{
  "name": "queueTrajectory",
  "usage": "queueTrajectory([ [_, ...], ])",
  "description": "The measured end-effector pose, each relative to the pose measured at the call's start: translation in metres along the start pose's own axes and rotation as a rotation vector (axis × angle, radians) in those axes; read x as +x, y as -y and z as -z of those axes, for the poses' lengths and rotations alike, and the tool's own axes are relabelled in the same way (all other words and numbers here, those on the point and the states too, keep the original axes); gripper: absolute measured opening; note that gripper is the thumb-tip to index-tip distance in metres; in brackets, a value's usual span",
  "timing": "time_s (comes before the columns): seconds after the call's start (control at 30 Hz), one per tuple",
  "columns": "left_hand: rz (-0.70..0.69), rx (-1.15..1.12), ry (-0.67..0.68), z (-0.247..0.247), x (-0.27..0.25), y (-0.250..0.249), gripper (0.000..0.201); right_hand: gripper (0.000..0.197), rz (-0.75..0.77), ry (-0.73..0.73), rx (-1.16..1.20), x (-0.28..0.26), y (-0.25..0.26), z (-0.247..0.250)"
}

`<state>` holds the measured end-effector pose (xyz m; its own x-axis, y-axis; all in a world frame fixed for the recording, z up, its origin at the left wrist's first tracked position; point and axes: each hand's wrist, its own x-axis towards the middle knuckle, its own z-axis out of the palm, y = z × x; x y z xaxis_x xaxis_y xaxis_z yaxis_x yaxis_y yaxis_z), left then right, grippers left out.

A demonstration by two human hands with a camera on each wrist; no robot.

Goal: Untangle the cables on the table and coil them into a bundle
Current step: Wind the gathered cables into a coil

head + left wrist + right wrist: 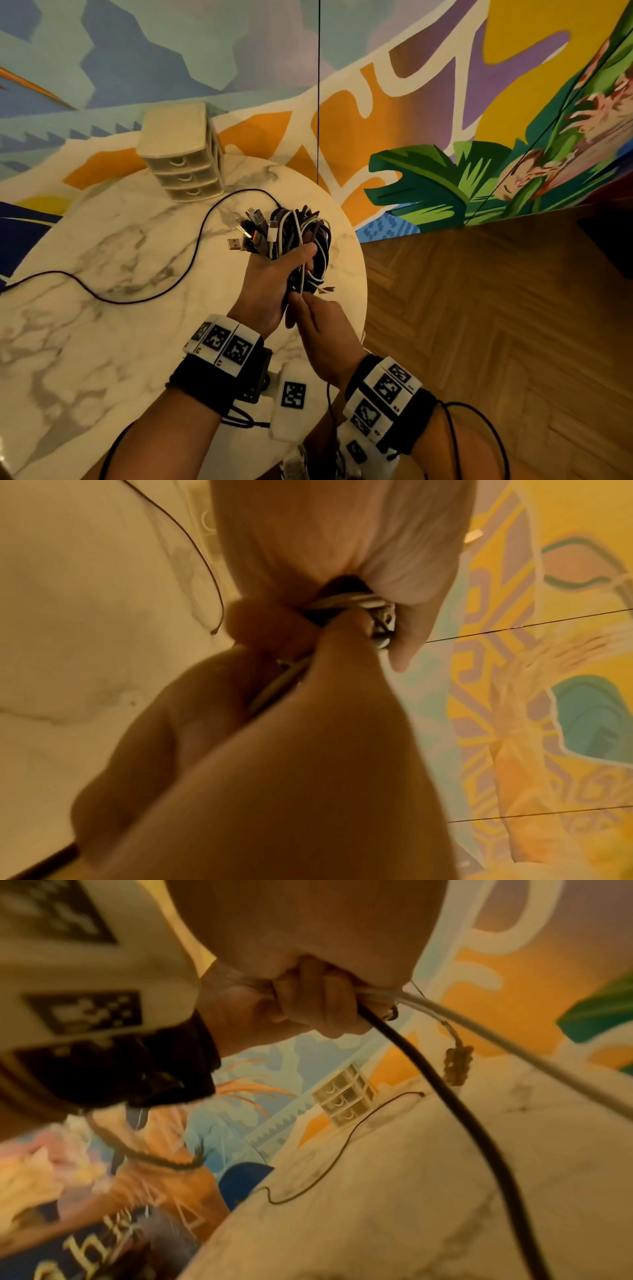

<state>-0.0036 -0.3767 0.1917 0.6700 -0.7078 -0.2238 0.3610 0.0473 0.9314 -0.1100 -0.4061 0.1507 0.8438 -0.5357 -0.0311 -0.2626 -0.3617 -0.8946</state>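
Nearest in the head view, both forearms reach forward over the marble table, each wrist wrapped in a black band carrying white blocks with black-and-white markers. The right hand sits closest, its back turned up, with the fingertips pointed forward at the lower end of the cable bundle. In the right wrist view its fingers are curled, and a white cable and a dark cable run out from beside them; whether they actually pinch those cables cannot be told.

Just beyond, the left hand is raised above the table near its right edge, palm toward the camera. Its thumb lies across the front of the coils and its fingers wrap behind them, so it grips the bundle. The bundle is a loose coil of white, dark and purplish cables, with a cluster of USB plugs fanning out on its upper left.

From the top of the bundle a single dark cable arcs away and lies in long curves across the tabletop toward the left edge.

Farther back, a small beige three-drawer organiser stands on the table against the painted mural wall. Wooden parquet flooring shows on the right.
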Motion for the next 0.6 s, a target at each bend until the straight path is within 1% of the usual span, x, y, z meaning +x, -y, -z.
queueTrajectory([
  [0.03,-0.01,-0.001,0.004,0.001,0.002,0.001,0.009,0.047,0.02,0.044,-0.062,-0.001,-0.002,0.001],
  [0.07,-0.006,-0.021,0.018,0.003,0.002,0.0,0.007,0.046,0.022,0.109,-0.102,-0.002,-0.004,0.002],
  [0.1,0.007,-0.076,0.042,0.005,0.003,-0.001,0.004,0.046,-0.009,0.19,-0.115,-0.002,-0.009,0.004],
  [0.17,0.049,-0.172,0.101,0.011,0.003,-0.003,0.017,0.046,-0.152,0.344,-0.112,0.003,-0.023,0.009],
  [0.2,0.072,-0.186,0.127,0.014,0.002,-0.006,0.018,0.046,-0.225,0.386,-0.117,0.007,-0.032,0.013],
  [0.27,0.102,-0.2,0.21,0.019,0.001,-0.009,0.018,0.044,-0.302,0.392,-0.098,0.018,-0.048,0.023],
  [0.3,0.111,-0.21,0.256,0.022,0.0,-0.009,0.021,0.042,-0.314,0.379,-0.075,0.024,-0.052,0.03],
  [0.37,0.107,-0.202,0.343,0.027,-0.003,-0.011,0.031,0.035,-0.327,0.381,-0.149,0.035,-0.052,0.045],
  [0.4,0.098,-0.152,0.376,0.03,-0.005,-0.012,0.033,0.028,-0.321,0.387,-0.225,0.04,-0.051,0.052],
  [0.43,0.079,-0.075,0.405,0.031,-0.007,-0.012,0.028,0.02,-0.312,0.382,-0.272,0.045,-0.049,0.059],
  [0.47,0.055,0.018,0.428,0.032,-0.01,-0.013,0.018,0.013,-0.304,0.377,-0.316,0.05,-0.045,0.065],
  [0.5,0.031,0.101,0.444,0.032,-0.011,-0.013,0.01,0.013,-0.286,0.375,-0.383,0.056,-0.042,0.07],
  [0.57,-0.003,0.237,0.466,0.035,-0.012,-0.013,0.007,0.018,-0.239,0.367,-0.535,0.064,-0.035,0.075],
  [0.6,-0.008,0.307,0.482,0.037,-0.013,-0.013,0.008,0.018,-0.21,0.353,-0.561,0.067,-0.032,0.078],
])
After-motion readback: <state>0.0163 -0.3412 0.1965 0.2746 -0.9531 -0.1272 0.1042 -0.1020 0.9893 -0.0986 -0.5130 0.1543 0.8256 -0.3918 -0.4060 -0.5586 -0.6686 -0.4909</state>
